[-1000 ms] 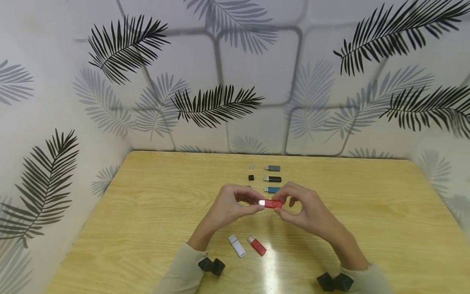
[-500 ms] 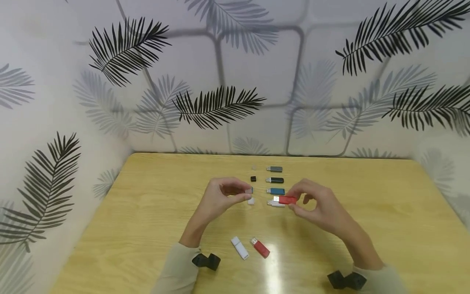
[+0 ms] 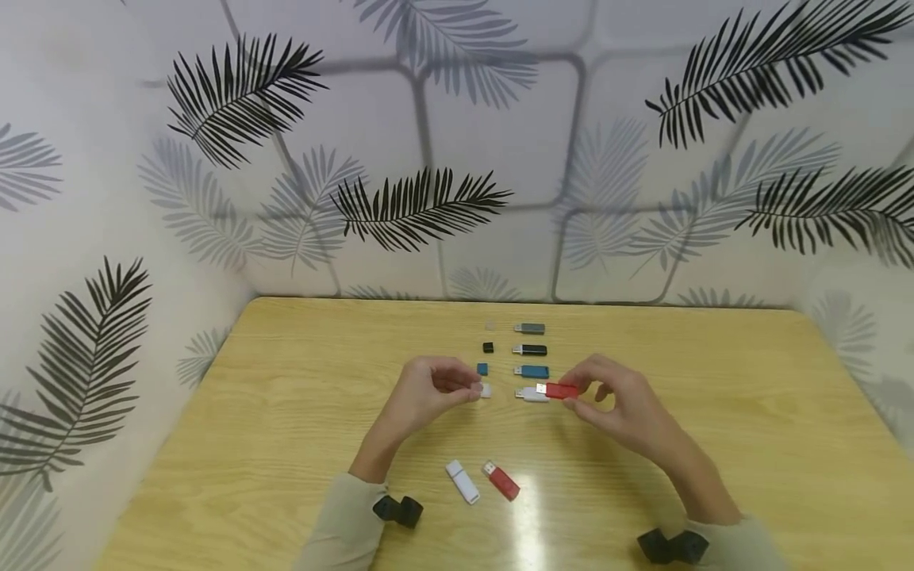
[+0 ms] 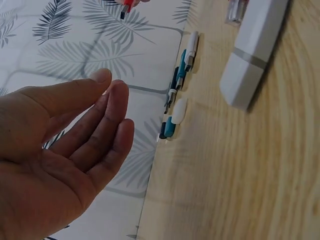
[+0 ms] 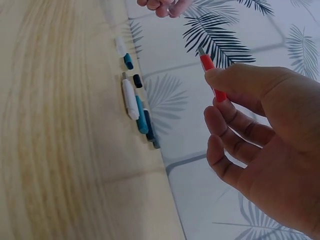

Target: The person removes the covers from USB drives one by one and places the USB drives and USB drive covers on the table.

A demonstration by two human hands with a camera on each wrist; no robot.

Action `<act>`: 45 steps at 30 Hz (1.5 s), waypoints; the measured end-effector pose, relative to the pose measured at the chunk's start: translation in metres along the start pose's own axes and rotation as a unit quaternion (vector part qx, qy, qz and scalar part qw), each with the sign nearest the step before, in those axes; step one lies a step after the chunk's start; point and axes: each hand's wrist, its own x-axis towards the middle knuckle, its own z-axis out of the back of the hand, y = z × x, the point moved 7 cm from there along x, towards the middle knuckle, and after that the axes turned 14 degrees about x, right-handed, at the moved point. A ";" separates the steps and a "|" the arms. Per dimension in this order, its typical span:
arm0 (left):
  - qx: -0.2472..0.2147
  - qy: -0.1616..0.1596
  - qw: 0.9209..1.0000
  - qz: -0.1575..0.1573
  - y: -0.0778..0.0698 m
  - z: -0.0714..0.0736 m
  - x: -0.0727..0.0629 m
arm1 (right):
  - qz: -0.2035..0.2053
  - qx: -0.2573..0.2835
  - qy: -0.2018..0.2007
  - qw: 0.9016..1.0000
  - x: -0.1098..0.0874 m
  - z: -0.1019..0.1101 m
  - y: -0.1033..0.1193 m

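Observation:
My right hand [image 3: 610,400] pinches a red USB stick [image 3: 559,390] between thumb and fingers, its metal plug bare and facing left. It hovers over the table, overlapping a white USB stick [image 3: 530,395] in the head view. My left hand [image 3: 432,396] is level with it on the left, thumb and forefinger tips brought together on what appears to be the stick's small clear cap, mostly hidden by the fingertips. Right beside those fingertips lies a white cap [image 3: 486,390], with a blue cap [image 3: 482,369] just beyond.
Behind the hands lie uncapped blue [image 3: 531,371], black [image 3: 531,350] and grey [image 3: 530,328] USB sticks, with a black cap [image 3: 488,347] and a clear cap [image 3: 489,325] to their left. Nearer the front are a capped white stick [image 3: 462,481] and another red stick [image 3: 502,480].
My hands have drawn apart, the right taking the red stick rightward and the left moving left from its plug end. The blue and white caps have come into view between them.

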 end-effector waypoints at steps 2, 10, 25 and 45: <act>0.018 0.003 1.000 0.007 0.001 -0.002 -0.001 | -0.006 0.001 0.000 1.000 -0.001 -0.003 -0.004; 0.082 0.019 0.996 0.034 0.010 -0.011 0.000 | -0.052 0.011 0.012 0.999 -0.002 -0.017 -0.021; 0.137 0.021 0.987 0.079 0.019 -0.028 -0.003 | -0.142 -0.005 0.023 0.990 -0.007 -0.037 -0.036; 0.183 0.001 0.980 0.074 0.018 -0.035 0.000 | -0.179 -0.034 0.025 0.983 -0.008 -0.050 -0.045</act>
